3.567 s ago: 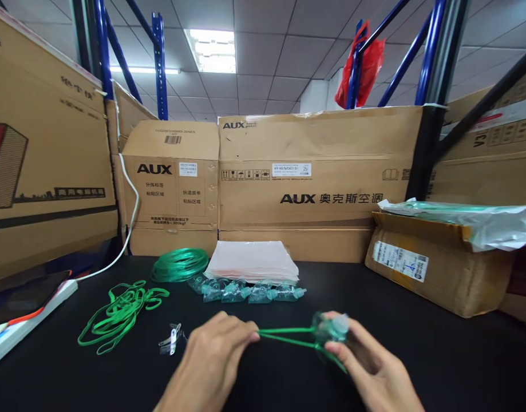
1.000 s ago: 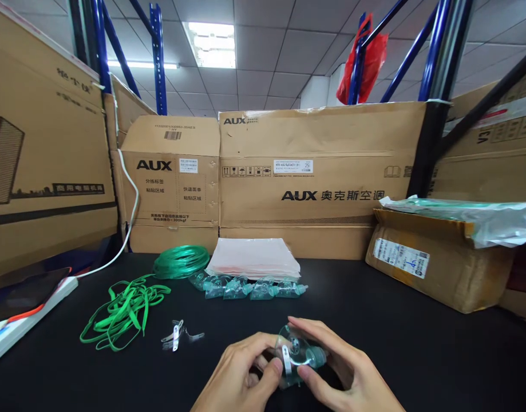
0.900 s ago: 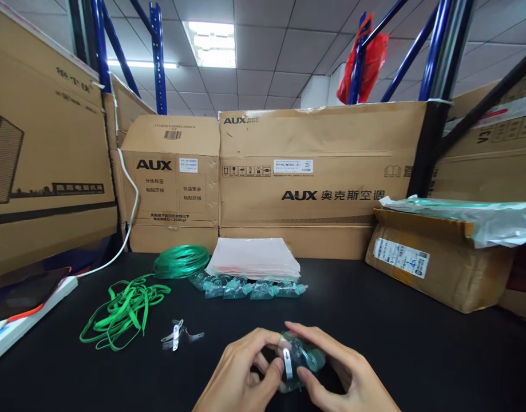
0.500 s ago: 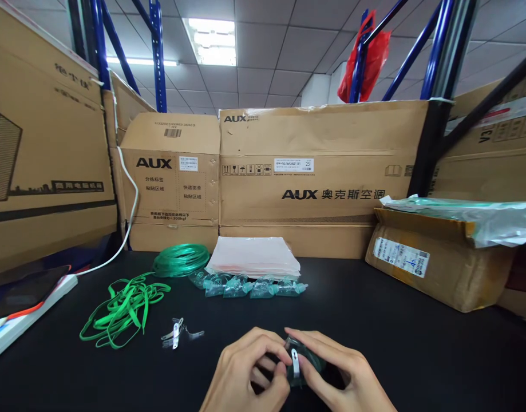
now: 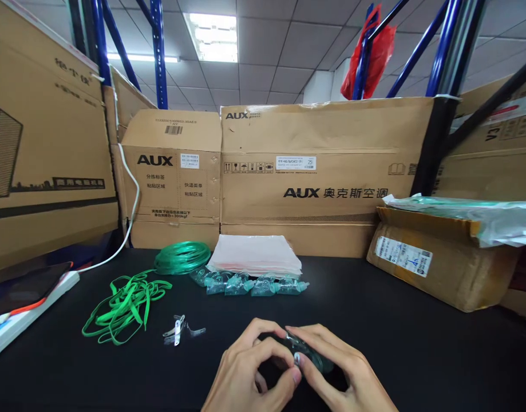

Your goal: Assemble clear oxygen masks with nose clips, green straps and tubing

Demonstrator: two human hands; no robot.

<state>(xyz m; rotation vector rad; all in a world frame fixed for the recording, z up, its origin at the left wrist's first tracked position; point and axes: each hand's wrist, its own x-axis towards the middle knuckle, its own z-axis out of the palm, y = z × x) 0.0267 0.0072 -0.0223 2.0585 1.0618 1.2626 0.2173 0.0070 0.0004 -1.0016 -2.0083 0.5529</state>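
Since half a second ago, the left hand [image 5: 252, 366] has closed in on the metal strip [image 5: 297, 359], and the clear mask [image 5: 315, 359] has turned with both hands: the strip showed most of its length then, and only a short end shows now, between the thumbs. The mask sits low over the near part of the desk [image 5: 395, 343], right of the spare metal strips [image 5: 177, 332], its far side mostly covered by fingers.

The left hand is curled, thumb and fingertip appearing to pinch at the strip's lower end; another fingertip rests by the mask's upper edge. The right hand [image 5: 342, 366] cups the mask from the other side, fingers along its top, thumb pressed beside the strip.

To work the strip well here, I would let the right hand brace the mask and put thumb pressure on the metal itself, evenly, since the soft wall would probably buckle under a hard squeeze. Tilting the strip toward the eyes should help; whether it lies flat cannot be told.
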